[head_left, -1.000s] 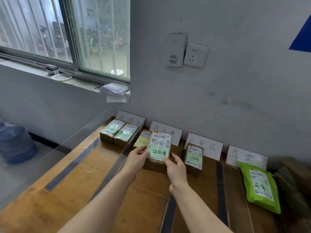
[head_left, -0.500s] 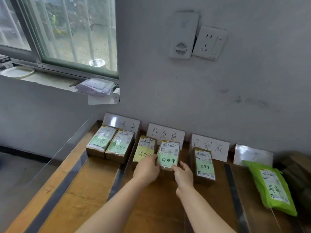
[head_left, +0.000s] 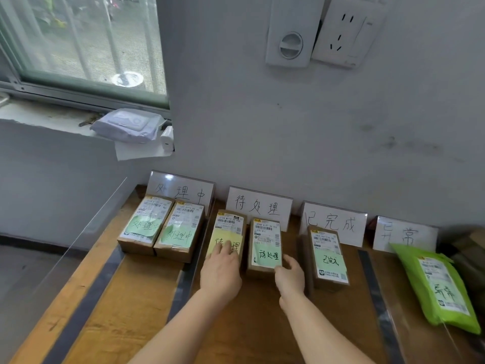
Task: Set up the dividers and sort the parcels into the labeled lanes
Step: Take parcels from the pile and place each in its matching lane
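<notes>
The fingers of the left hand lie straight and close together, flat on top of the yellow-note parcel, covering part of its sticky note. The fingers of the right hand are curled round the near right corner of the green-note parcel, thumb at its near end and the others along its right side.

Both parcels sit side by side on the desk, directly in front of the 待处理 sign. The yellow-note one is below the sign's left end, and the green-note one is below its right half. Each note carries the same characters as the sign, so this lane looks correctly filled.

These are small brown cardboard cartons, probably stiff-walled and light enough for one hand. The long side walls look like the best place to hold them. The tops are glossy shipping labels with loose paper notes that could slide or peel under a dragging palm, so pressing from above suits steadying only. They should slide easily over the wood.

A clear divider stands just left of the sign, close beside the yellow-note parcel, and a sideways shove could tip it. Far to the right of the sign lies a green poly mailer, which looks soft and floppy and is best lifted under its middle.
</notes>
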Action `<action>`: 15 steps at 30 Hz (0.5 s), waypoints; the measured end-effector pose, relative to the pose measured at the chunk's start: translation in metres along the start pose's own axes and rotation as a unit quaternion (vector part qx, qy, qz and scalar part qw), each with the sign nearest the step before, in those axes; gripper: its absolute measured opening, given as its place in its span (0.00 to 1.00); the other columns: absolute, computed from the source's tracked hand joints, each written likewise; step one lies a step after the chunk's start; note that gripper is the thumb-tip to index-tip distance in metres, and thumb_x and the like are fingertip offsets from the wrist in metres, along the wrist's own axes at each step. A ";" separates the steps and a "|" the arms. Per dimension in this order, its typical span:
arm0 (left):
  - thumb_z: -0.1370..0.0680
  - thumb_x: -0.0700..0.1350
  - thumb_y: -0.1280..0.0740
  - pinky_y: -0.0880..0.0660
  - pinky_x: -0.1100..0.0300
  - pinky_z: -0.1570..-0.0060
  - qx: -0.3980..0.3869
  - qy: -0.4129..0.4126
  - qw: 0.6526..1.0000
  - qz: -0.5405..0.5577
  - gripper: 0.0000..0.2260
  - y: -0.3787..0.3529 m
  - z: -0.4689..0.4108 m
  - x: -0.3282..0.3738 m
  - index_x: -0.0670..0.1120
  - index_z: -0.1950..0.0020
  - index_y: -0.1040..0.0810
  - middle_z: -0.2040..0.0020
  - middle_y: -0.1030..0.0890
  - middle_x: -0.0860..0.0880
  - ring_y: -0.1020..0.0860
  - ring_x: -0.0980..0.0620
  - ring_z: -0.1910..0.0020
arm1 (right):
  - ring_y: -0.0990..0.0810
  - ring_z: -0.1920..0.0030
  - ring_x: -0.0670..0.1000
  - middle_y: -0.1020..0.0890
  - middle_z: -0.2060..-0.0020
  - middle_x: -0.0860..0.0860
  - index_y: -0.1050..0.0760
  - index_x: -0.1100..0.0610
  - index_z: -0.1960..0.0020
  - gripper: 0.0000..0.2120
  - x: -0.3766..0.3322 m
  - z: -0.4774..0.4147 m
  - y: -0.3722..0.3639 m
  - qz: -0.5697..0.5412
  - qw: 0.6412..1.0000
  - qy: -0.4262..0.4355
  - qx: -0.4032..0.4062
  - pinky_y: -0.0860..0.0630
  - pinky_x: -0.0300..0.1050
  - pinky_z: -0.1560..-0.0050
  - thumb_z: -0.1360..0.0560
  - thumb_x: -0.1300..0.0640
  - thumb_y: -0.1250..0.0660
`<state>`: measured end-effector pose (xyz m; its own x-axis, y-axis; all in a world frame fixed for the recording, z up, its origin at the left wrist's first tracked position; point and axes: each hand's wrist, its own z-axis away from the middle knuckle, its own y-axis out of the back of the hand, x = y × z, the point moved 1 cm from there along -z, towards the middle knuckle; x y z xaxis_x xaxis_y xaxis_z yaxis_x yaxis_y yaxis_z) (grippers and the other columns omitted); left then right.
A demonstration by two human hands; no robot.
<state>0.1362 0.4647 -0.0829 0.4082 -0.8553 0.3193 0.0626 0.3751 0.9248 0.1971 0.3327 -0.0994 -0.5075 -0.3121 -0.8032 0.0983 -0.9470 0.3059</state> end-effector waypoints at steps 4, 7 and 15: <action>0.20 0.39 0.38 0.41 0.52 0.25 0.011 -0.007 1.000 -0.005 0.22 -0.002 -0.001 -0.001 0.46 0.26 0.32 0.21 0.42 0.49 0.47 0.46 0.22 | 0.27 0.33 0.57 0.24 0.33 0.55 0.35 0.54 0.25 0.22 0.001 -0.003 -0.001 0.051 0.998 0.019 0.022 0.29 0.45 0.47 0.18 0.63 0.40; 0.20 0.39 0.39 0.40 0.52 0.25 0.013 -0.014 1.000 -0.008 0.22 -0.001 -0.001 -0.002 0.46 0.25 0.33 0.20 0.42 0.49 0.47 0.47 0.21 | 0.26 0.34 0.57 0.25 0.32 0.55 0.37 0.54 0.24 0.22 0.001 -0.004 -0.001 0.106 0.993 0.042 0.026 0.29 0.42 0.51 0.18 0.62 0.41; 0.20 0.46 0.37 0.33 0.51 0.31 -0.002 -0.036 0.998 -0.051 0.19 0.014 -0.002 0.010 0.47 0.29 0.29 0.26 0.33 0.49 0.38 0.47 0.26 | 0.30 0.32 0.52 0.29 0.31 0.51 0.34 0.52 0.27 0.23 -0.013 0.025 0.010 0.320 0.925 0.205 0.018 0.26 0.46 0.36 0.21 0.57 0.36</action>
<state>0.1427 0.4621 -0.0668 0.3339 -0.9121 0.2379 0.1042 0.2866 0.9524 0.1831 0.3288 -0.0732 0.0118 -0.8170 -0.5765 0.2343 -0.5582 0.7959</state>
